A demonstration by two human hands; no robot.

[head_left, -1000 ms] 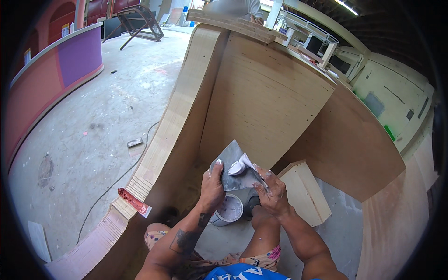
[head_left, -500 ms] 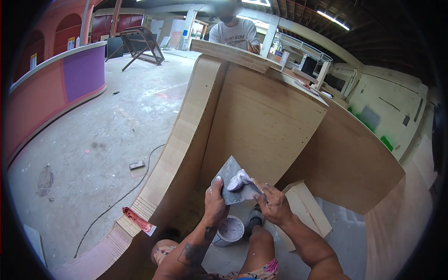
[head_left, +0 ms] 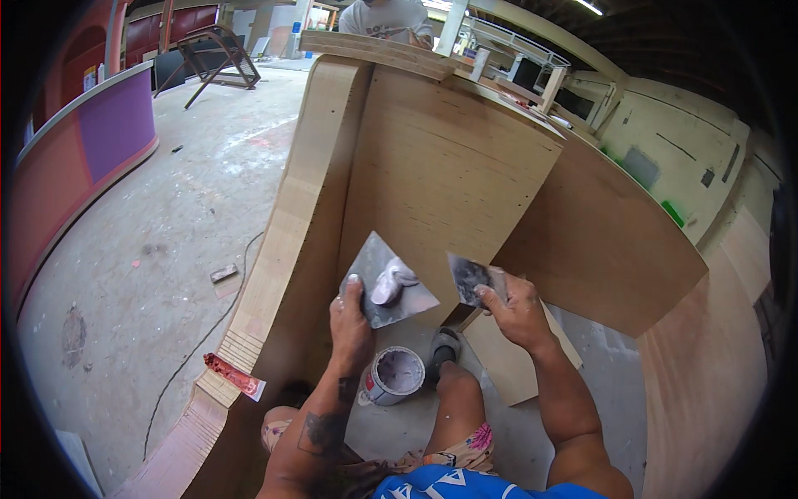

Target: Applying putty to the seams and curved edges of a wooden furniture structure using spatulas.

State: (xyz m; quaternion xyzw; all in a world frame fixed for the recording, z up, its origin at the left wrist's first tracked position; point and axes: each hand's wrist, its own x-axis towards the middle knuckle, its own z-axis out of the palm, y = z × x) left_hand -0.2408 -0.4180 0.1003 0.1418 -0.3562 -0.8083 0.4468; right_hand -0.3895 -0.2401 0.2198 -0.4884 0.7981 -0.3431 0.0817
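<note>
My left hand [head_left: 352,320] grips a flat grey putty plate [head_left: 366,266], its thumb on top. A lump of pale lilac putty [head_left: 391,284] sits on the plate. To the right, my right hand [head_left: 519,309] holds a smeared putty knife [head_left: 470,276] with a broad blade, apart from the plate. Below, between my legs, an open can [head_left: 371,384] of the same pale putty [head_left: 401,371] stands on the floor. Its inner wall is coated with putty.
A curved plywood counter [head_left: 432,158] rises ahead. On its left edge lies a red, crumpled tube [head_left: 235,376]. A wooden board [head_left: 507,353] rests by my foot. A cable [head_left: 195,356] and a sanding block [head_left: 224,273] lie on the floor. Another person [head_left: 386,21] stands behind the counter.
The putty knife has left the plate and moved right with my right hand. My left hand has shifted left and up with the plate. The view has tipped downward.
</note>
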